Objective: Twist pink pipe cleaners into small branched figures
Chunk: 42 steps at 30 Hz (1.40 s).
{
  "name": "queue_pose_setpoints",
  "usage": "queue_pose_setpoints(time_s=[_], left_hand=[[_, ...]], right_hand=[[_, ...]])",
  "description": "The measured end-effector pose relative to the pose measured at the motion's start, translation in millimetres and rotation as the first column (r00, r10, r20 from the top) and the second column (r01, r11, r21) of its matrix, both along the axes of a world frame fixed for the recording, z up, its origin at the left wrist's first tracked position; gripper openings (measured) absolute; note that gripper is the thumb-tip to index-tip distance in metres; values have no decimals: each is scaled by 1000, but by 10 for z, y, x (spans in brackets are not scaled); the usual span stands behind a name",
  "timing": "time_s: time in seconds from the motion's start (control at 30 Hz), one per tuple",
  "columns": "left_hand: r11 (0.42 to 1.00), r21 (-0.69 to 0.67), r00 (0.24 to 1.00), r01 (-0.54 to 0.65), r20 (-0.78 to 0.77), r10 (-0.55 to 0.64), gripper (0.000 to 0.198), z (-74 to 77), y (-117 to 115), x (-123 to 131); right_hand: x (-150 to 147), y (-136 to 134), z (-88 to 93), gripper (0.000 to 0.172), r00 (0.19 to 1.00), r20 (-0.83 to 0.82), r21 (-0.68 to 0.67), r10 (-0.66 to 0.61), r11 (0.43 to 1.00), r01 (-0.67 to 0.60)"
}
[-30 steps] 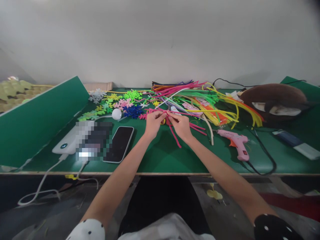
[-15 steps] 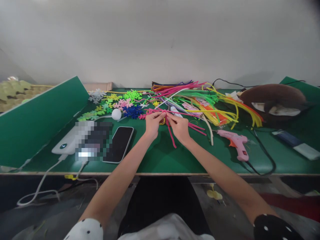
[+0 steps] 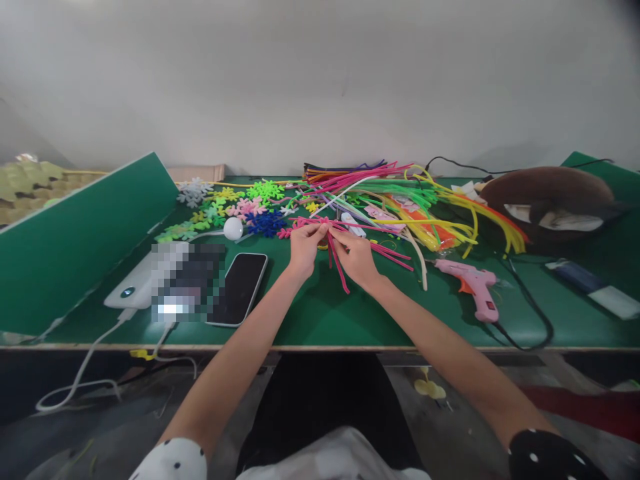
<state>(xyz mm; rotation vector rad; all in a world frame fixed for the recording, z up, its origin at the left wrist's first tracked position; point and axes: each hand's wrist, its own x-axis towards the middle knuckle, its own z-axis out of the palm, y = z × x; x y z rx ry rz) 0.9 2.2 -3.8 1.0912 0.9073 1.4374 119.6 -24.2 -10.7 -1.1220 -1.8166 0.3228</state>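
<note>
Through the head camera I see left hand (image 3: 303, 250) and right hand (image 3: 361, 259) both pinching the crossed pink pipe cleaners (image 3: 325, 221), over the green table (image 3: 320, 323). I would press the crossing firmly, so no strand slips.

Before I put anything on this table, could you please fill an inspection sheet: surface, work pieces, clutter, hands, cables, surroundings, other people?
Surface: green table; no spill seen.
Work pieces: pink stems, crossed at the hands, loose ends spreading outward.
Clutter: snowflake-like shapes back left; loose coloured stems behind; glue gun right; phone left.
Hands: left hand and right hand meet, pinching the pink stems.
Cables: black cable curves from the glue gun; white cable hangs over the near edge.
Surroundings: grey wall behind; yellow piece on the floor.
Other people: nothing seen.
</note>
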Motion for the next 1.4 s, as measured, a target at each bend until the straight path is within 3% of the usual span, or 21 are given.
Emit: queue_pose_setpoints(time_s=[0.23, 0.33, 0.43, 0.53, 0.63, 0.83, 1.0, 1.1, 1.27, 1.4], left_hand=[[999, 12, 979, 32, -201, -29, 31, -28, 9, -21], [989, 137, 931, 63, -366, -8, 35, -25, 7, -6], [967, 224, 856, 117, -517, 16, 36, -7, -3, 11], [960, 238, 803, 146, -596, 25, 33, 21, -21, 20], [953, 236, 767, 189, -642, 7, 24, 47, -39, 26], [950, 259, 738, 172, -673, 50, 22, 46, -55, 31], [910, 356, 738, 212, -669, 90, 26, 10, -65, 29], [907, 350, 724, 235, -685, 76, 27, 20, -79, 37], [956, 190, 768, 224, -638, -53, 29, 44, -73, 49], [965, 45, 886, 258, -409, -218, 29, 15, -40, 56]], right_hand=[[84, 49, 63, 35, 998, 43, -20, 36, 999, -35], [143, 87, 135, 23, 990, -142, -96, 13, 995, -27], [209, 127, 208, 16, 928, -372, -269, 32, 953, -141], [269, 154, 246, 17, 911, -408, -389, 69, 889, -242], [303, 167, 248, 21, 911, -406, -426, 76, 866, -262], [310, 185, 228, 18, 952, -299, -412, 63, 891, -188], [353, 204, 196, 13, 953, -280, -482, 121, 840, -248], [380, 217, 160, 10, 968, -199, -492, 154, 838, -235], [336, 205, 149, 9, 988, -53, -392, 148, 907, -157], [235, 162, 183, 8, 997, -28, -338, 70, 938, -75]])
